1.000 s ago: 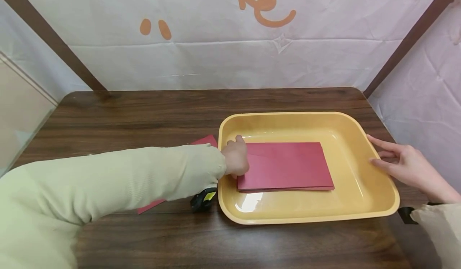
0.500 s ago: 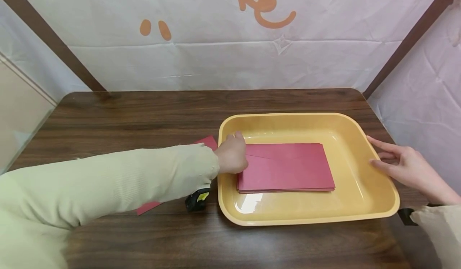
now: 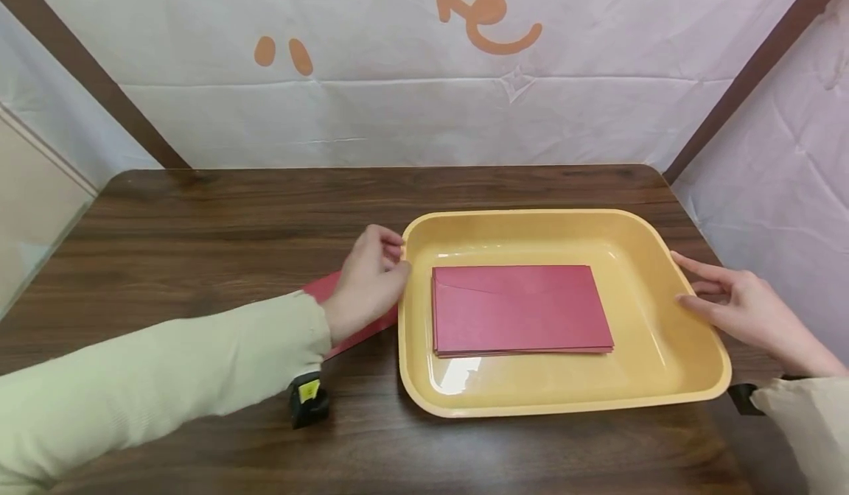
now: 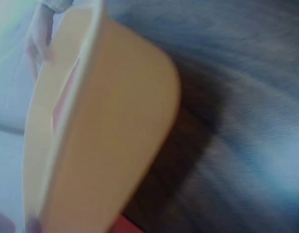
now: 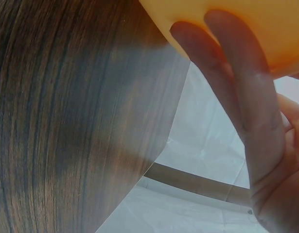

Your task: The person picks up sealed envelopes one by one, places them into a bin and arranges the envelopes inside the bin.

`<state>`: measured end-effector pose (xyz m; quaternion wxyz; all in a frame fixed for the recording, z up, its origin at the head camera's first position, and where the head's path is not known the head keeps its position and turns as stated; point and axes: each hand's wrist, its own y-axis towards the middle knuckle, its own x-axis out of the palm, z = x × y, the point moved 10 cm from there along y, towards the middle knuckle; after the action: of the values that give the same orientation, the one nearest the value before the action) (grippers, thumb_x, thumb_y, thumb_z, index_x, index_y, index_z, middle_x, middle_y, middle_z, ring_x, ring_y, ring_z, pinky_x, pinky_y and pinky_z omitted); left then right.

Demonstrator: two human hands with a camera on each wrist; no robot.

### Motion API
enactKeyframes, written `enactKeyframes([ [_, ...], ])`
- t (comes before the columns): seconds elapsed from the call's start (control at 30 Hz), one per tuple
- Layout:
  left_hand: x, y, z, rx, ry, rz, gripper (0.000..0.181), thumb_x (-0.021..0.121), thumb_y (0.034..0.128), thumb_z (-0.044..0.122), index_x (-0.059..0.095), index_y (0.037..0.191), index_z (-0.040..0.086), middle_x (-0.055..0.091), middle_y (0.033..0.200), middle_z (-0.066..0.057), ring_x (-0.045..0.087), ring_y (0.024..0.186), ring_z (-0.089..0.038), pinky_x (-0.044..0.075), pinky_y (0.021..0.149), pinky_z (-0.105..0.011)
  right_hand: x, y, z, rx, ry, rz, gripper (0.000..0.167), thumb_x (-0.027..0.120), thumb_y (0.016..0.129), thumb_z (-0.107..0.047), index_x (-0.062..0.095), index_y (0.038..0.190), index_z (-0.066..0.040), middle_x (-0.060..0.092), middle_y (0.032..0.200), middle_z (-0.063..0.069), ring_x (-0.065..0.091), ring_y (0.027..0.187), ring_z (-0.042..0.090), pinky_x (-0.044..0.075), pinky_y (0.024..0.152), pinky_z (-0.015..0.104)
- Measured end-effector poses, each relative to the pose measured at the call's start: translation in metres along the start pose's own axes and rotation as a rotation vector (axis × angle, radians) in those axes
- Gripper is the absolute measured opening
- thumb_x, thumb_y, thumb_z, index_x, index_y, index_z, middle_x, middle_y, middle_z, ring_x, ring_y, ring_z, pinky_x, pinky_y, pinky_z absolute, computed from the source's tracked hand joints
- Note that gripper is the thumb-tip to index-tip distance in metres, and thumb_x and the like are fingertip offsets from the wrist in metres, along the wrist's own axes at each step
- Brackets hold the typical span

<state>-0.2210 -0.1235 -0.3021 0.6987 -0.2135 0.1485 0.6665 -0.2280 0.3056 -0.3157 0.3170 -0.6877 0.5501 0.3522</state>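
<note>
A yellow tray sits on the wooden table, with a stack of red envelopes lying flat in it. My left hand is at the tray's left rim, its fingers loosely bent and near or touching the edge. Fingertips show at the lower corner of the left wrist view, blurred. My right hand holds the right rim, thumb over the edge and fingers against the outer wall. More red paper, likely envelopes, lies under my left hand and wrist, partly hidden.
The dark wooden table runs back to a white printed curtain. Another white curtain hangs along the right side. A black device with a yellow label is attached at my left wrist.
My left hand has pulled back left from above the envelope stack to outside the tray's left rim. The stack stays in the tray. My right hand has kept its hold.
</note>
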Motion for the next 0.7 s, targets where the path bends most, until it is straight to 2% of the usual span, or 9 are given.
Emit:
enactKeyframes([
  [0.1,-0.018,-0.01,-0.017,-0.03,0.095,0.044,0.034,0.05,0.0902,0.009,0.042,0.121,-0.002,0.042,0.118,-0.018,0.05,0.098,-0.027,0.041,0.084,-0.034,0.0,0.0,-0.001,-0.009,-0.003,0.004,0.062,0.067,0.09,-0.017,0.04,0.144,-0.005,0.072,0.094,0.02,0.065,0.067,-0.001,0.05,0.056,0.019],
  [0.2,-0.03,-0.022,-0.036,-0.069,0.219,0.022,0.046,0.055,0.0894,0.015,0.035,0.125,-0.005,0.033,0.121,-0.022,0.038,0.108,-0.036,0.036,0.091,-0.044,-0.001,0.0,-0.001,-0.016,-0.005,0.007,0.061,0.067,0.09,-0.017,0.041,0.144,-0.005,0.072,0.093,0.019,0.065,0.066,-0.001,0.05,0.055,0.018],
  [0.37,-0.045,-0.041,-0.072,-0.169,0.418,-0.015,0.076,0.063,0.0858,0.029,0.022,0.133,-0.014,0.023,0.13,-0.032,0.023,0.117,-0.047,0.027,0.093,-0.056,0.0,0.001,-0.003,-0.03,0.003,0.009,0.061,0.068,0.089,-0.015,0.042,0.144,-0.006,0.074,0.089,0.014,0.065,0.065,-0.001,0.049,0.056,0.017],
  [0.43,-0.051,-0.046,-0.086,-0.227,0.452,-0.025,0.087,0.063,0.0848,0.033,0.015,0.136,-0.018,0.015,0.137,-0.038,0.018,0.122,-0.052,0.023,0.096,-0.061,0.0,0.001,-0.003,-0.028,0.006,0.007,0.061,0.068,0.089,-0.015,0.041,0.144,-0.005,0.074,0.089,0.013,0.065,0.065,-0.001,0.049,0.056,0.017],
  [0.57,-0.063,-0.052,-0.111,-0.333,0.441,-0.026,0.103,0.061,0.0852,0.038,-0.002,0.139,-0.022,-0.005,0.144,-0.043,0.003,0.129,-0.059,0.012,0.104,-0.067,0.0,0.0,-0.001,-0.013,0.014,0.0,0.062,0.067,0.09,-0.016,0.04,0.145,-0.005,0.074,0.089,0.011,0.065,0.067,-0.002,0.049,0.056,0.017],
  [0.7,-0.068,-0.057,-0.127,-0.395,0.458,-0.037,0.114,0.059,0.0862,0.048,-0.011,0.137,-0.025,-0.015,0.143,-0.046,-0.004,0.13,-0.062,0.009,0.105,-0.068,0.0,-0.001,0.001,-0.003,0.014,-0.006,0.063,0.067,0.09,-0.017,0.039,0.145,-0.006,0.074,0.091,0.011,0.065,0.068,-0.002,0.049,0.057,0.016],
])
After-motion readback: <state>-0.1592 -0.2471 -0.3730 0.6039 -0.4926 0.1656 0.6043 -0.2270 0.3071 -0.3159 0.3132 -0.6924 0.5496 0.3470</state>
